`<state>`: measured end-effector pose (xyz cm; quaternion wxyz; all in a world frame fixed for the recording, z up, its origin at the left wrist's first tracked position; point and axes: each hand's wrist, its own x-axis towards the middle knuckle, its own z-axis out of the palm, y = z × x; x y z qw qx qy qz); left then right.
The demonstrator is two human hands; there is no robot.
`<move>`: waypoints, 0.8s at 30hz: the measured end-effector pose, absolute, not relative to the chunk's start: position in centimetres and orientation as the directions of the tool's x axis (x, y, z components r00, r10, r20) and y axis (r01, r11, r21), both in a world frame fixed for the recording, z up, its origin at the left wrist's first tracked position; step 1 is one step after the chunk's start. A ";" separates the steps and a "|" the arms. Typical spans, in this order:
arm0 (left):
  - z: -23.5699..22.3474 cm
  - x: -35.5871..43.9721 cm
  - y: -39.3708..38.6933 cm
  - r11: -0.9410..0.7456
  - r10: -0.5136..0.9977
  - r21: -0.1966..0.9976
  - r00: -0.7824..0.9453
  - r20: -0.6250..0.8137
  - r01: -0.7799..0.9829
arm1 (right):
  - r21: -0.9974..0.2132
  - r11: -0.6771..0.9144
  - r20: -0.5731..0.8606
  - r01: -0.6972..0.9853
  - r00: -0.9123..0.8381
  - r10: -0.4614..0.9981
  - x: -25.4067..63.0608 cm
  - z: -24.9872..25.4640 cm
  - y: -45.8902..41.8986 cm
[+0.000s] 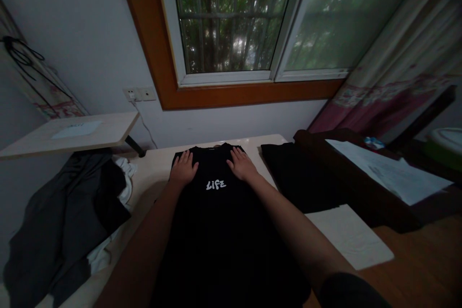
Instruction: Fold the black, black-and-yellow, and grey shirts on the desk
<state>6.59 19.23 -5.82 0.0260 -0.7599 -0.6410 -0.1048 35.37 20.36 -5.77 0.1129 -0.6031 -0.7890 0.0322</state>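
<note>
A black T-shirt (pixel 216 221) with a small white print on its chest lies spread over the table, its neckline at the far edge. My left hand (pixel 184 169) rests flat on the shirt's left shoulder area, fingers stretched out. On the opposite shoulder, my right hand (pixel 241 163) also lies flat with its fingers extended. Neither hand grips the cloth. The lower part of the shirt runs toward me between my forearms and is too dark to make out in detail.
A pile of grey, black and white clothes (pixel 68 216) lies at the left under a raised shelf (pixel 119 127). Dark folded cloth (pixel 299 178) lies to the right, near a pale board (pixel 350 236) and dark wooden furniture (pixel 393 211). The window wall (pixel 216 122) bounds the table's back.
</note>
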 end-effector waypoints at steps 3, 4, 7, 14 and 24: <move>-5.7 6.8 19.5 -0.133 0.969 0.110 0.106 0.223 0.985 | -0.194 0.263 0.171 0.945 -0.231 0.958 35.1 -5.6 20.6; -5.6 6.9 19.6 -0.129 0.963 0.114 0.098 0.251 0.985 | -0.197 0.262 0.187 0.945 -0.227 0.956 35.0 -5.6 20.6; -5.4 7.1 19.5 -0.267 0.918 0.110 0.218 0.330 0.957 | -0.199 0.319 0.237 0.927 -0.270 0.933 34.8 -5.4 20.4; -5.4 6.8 19.7 -0.393 0.890 0.095 0.353 0.290 0.914 | -0.164 0.421 0.199 0.892 -0.388 0.900 34.9 -5.2 20.6; -5.4 7.0 19.8 -0.234 0.961 0.038 0.226 0.159 0.971 | -0.160 0.306 0.184 0.939 -0.276 0.943 34.6 -4.8 20.2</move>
